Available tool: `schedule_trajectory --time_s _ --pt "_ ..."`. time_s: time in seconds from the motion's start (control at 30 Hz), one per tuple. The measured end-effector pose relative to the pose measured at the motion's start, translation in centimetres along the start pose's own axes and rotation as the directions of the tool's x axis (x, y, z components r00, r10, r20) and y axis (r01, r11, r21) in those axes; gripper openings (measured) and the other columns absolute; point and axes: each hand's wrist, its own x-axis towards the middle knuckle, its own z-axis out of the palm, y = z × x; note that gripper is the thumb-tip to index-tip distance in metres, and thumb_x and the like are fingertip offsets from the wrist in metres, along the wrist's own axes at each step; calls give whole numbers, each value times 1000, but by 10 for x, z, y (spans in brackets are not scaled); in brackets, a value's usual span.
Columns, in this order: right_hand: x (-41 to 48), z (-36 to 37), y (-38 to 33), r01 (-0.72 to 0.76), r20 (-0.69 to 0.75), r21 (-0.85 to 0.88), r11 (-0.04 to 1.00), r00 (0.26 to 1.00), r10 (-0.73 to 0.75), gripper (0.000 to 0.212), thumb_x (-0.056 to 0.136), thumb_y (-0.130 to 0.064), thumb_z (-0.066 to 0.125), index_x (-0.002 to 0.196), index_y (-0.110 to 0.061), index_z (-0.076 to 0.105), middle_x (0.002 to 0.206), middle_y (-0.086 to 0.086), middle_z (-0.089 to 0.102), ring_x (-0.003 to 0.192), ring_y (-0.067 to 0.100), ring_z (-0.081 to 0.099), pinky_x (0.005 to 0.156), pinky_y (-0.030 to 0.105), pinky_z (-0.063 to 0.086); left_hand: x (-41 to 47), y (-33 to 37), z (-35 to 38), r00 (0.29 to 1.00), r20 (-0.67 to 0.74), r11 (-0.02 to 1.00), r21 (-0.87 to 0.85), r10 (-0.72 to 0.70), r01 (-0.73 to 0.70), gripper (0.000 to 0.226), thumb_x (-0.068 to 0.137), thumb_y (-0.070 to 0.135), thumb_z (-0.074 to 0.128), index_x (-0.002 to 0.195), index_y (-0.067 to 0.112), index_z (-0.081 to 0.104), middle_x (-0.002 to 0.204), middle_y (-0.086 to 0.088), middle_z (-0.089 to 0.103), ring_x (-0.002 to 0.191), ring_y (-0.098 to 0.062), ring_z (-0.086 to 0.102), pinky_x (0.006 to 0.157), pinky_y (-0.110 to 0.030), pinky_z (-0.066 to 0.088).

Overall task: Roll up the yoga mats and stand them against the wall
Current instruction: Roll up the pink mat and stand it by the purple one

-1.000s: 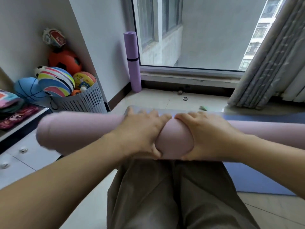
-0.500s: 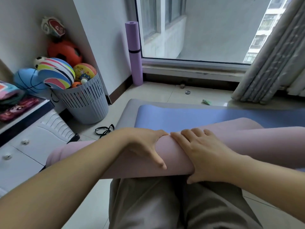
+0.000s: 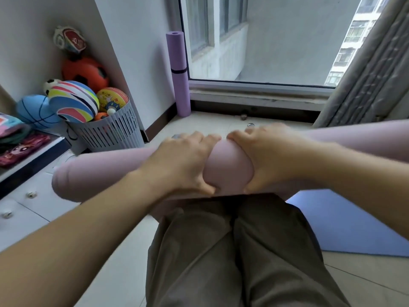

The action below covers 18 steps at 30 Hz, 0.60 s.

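A rolled pink yoga mat lies crosswise in front of my knees, its left end over the floor and its right part running off the frame's right edge. My left hand and my right hand grip the roll at its middle, fingers curled over the top, thumbs underneath. A blue mat lies flat on the floor under the roll at the right. A rolled purple mat with a black band stands upright against the wall by the window.
A grey slatted basket of balls stands at the left wall. White drawers and a shelf with colourful pouches sit at the far left. A grey curtain hangs at the right. Small objects lie below the window sill.
Half a second ago the roll lay lower, with the blue mat showing beyond it and my hands resting on top. Now the roll is higher and further forward, gripped tightly by both hands.
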Motion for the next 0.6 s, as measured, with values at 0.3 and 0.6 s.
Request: schedule_trajectory --time_s 0.3,0.6 --pt "-22 35 -18 13 375 151 988 925 -70 92 55 -67 76 128 -29 36 114 -5 58 100 18 57 86 35 48 -21 21 23 930 346 988 -135 121 -78 80 62 63 71 129 37 35 112 6 55 103 -19 56 80 -33 46" --pt "-32 64 -23 11 278 126 992 959 -46 110 55 -71 76 141 -27 22 127 -2 46 116 22 47 99 43 38 14 6 34 720 685 945 -297 109 140 85 65 65 74 136 46 32 116 21 53 104 -8 56 88 -29 49"
